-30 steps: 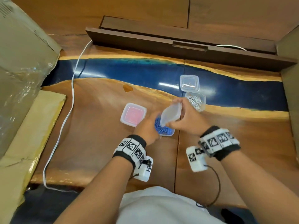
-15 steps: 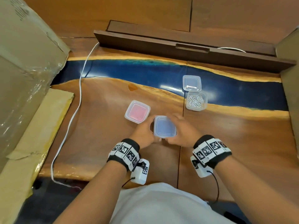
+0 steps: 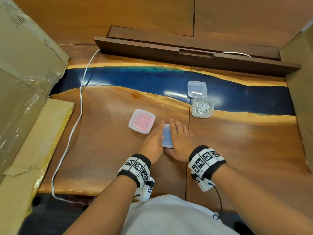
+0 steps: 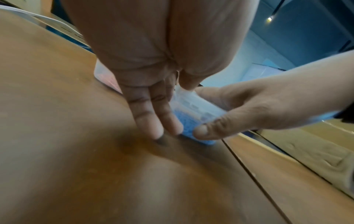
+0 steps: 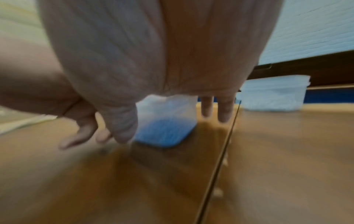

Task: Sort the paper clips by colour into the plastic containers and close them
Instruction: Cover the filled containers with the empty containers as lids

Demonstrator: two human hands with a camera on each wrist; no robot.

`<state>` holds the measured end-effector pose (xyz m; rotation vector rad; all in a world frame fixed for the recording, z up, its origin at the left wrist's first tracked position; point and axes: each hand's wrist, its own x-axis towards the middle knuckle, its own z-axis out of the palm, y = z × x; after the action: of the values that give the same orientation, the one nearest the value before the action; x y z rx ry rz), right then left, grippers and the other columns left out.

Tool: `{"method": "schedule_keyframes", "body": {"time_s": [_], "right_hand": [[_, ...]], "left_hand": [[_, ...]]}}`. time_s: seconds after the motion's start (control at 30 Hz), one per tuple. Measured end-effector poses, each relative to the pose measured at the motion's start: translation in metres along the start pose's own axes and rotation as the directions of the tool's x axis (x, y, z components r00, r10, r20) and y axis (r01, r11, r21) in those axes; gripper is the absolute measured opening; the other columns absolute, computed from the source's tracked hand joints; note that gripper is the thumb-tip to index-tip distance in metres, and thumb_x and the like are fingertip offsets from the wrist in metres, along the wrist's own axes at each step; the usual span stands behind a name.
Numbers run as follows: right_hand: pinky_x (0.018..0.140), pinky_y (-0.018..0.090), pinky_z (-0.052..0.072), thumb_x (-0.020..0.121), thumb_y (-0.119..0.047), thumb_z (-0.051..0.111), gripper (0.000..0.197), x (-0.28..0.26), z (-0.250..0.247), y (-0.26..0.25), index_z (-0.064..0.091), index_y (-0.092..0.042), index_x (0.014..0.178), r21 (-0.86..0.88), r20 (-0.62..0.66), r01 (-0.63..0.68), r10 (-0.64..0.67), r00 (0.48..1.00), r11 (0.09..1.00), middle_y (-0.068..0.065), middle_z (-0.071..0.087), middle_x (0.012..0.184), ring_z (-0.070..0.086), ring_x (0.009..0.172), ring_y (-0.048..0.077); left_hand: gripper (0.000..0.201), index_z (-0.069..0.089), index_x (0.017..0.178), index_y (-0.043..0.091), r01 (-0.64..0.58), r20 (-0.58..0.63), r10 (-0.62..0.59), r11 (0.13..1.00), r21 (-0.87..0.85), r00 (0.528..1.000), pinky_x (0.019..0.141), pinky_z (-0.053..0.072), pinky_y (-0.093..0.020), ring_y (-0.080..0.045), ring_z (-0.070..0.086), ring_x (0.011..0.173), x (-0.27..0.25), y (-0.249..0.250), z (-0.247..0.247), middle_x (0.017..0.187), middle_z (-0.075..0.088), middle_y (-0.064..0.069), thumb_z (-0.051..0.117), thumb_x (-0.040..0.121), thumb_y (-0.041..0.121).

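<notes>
Wood-and-blue-resin table (image 3: 105, 150) — both hands flat, fingers straight, pressing lidded blue-clip container (image 3: 167, 135): left hand (image 3: 153, 141), right hand (image 3: 181, 141). No legible writing.

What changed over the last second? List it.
The right hand brought the lid down onto the blue-clip container; now both it and the left hand press flat on that lid. The closed pink-clip container, open white-clip container and loose lid stayed put.

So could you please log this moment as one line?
both hands press blue box lid | pink box closed | white-clip box open, lid beside
</notes>
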<state>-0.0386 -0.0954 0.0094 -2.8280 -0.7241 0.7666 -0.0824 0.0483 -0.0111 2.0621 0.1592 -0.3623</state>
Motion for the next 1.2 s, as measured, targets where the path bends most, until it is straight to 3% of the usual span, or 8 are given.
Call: {"method": "schedule_keyframes", "body": {"time_s": [0.2,0.4,0.5,0.7,0.9,1.0,1.1,1.2], "right_hand": [[0.12,0.042,0.006,0.081,-0.061,0.051,0.102,0.004,0.017,-0.006,0.003,-0.006,0.152,0.013,-0.138,-0.026,0.027,0.99,1.0,0.012,0.01,0.16,0.002,0.148,0.031],[0.109,0.046,0.034,0.071,-0.062,0.043,0.093,0.01,0.025,-0.007,0.036,0.0,0.14,0.133,-0.215,-0.058,0.086,0.973,0.989,0.018,0.043,0.136,0.039,0.129,0.037],[0.117,0.045,0.02,0.073,-0.059,0.044,0.094,0.012,0.028,-0.008,0.028,0.0,0.145,0.103,-0.214,-0.07,0.091,0.973,0.992,0.019,0.034,0.147,0.027,0.14,0.036],[0.12,0.037,0.002,0.088,-0.036,0.046,0.079,0.011,0.025,-0.01,0.011,-0.003,0.151,0.062,-0.201,-0.083,0.094,0.975,0.995,0.015,0.013,0.159,0.002,0.149,0.027],[0.121,0.043,0.004,0.078,-0.05,0.057,0.103,0.027,-0.001,-0.009,-0.005,-0.014,0.152,0.107,-0.026,0.025,-0.022,0.999,0.994,0.01,-0.007,0.162,-0.009,0.149,0.024],[0.12,0.041,0.016,0.068,-0.06,0.067,0.108,0.023,-0.034,0.009,0.011,-0.024,0.153,0.282,0.0,0.123,-0.129,0.992,0.951,0.005,0.014,0.161,0.013,0.148,0.022],[0.106,0.025,0.035,0.084,-0.04,0.066,0.051,0.024,-0.084,0.048,0.057,-0.02,0.13,0.4,-0.184,0.135,-0.065,0.981,0.907,-0.001,0.058,0.133,0.05,0.122,0.013],[0.095,0.03,0.045,0.09,-0.022,0.061,0.016,0.045,-0.126,0.1,0.069,-0.018,0.103,0.397,-0.33,-0.011,0.154,0.931,0.918,-0.001,0.069,0.109,0.061,0.105,0.015]], "left_hand": [[0.064,0.016,0.152,0.023,0.004,-0.019,-0.003,1.0,0.012,1.0,0.11,0.026,-0.021,-0.012,0.036,0.137,0.001,-0.004,0.006,0.153,0.032,0.001,0.036,0.094,0.004],[0.064,0.012,0.152,0.024,0.015,0.008,-0.015,1.0,0.005,1.0,0.114,0.027,-0.029,-0.013,0.036,0.137,-0.001,-0.001,0.007,0.154,0.03,-0.001,0.038,0.093,0.022],[0.072,0.0,0.153,0.021,0.028,0.062,-0.038,0.986,0.162,0.997,0.11,0.037,-0.039,-0.023,0.039,0.135,0.001,0.0,0.008,0.16,0.012,0.0,0.042,0.095,0.026],[0.063,-0.005,0.153,0.019,-0.007,0.06,-0.032,0.826,0.564,0.998,0.061,0.049,-0.034,-0.025,0.064,0.09,-0.005,0.011,0.012,0.158,-0.019,0.012,0.031,0.102,0.027],[0.069,-0.008,0.152,0.015,-0.021,0.061,-0.02,0.799,0.6,0.998,0.073,0.055,-0.038,-0.024,0.053,0.121,0.003,0.008,-0.007,0.159,-0.02,0.006,0.036,0.1,0.024],[0.072,0.005,0.152,0.016,0.027,0.011,-0.044,0.77,0.637,0.999,0.073,0.052,-0.041,-0.029,0.057,0.111,0.007,0.022,-0.017,0.162,-0.001,0.004,0.045,0.092,0.014],[0.039,0.047,0.132,0.014,-0.008,-0.104,0.09,0.791,0.612,0.99,0.067,0.05,-0.039,-0.029,0.063,0.095,0.011,0.048,-0.023,0.136,0.05,-0.002,0.044,0.093,0.016],[0.023,0.061,0.111,0.013,-0.162,-0.049,0.239,0.779,0.605,0.97,0.08,0.05,-0.038,-0.025,0.057,0.101,0.03,0.073,-0.014,0.114,0.06,-0.004,0.049,0.091,0.014]]}}
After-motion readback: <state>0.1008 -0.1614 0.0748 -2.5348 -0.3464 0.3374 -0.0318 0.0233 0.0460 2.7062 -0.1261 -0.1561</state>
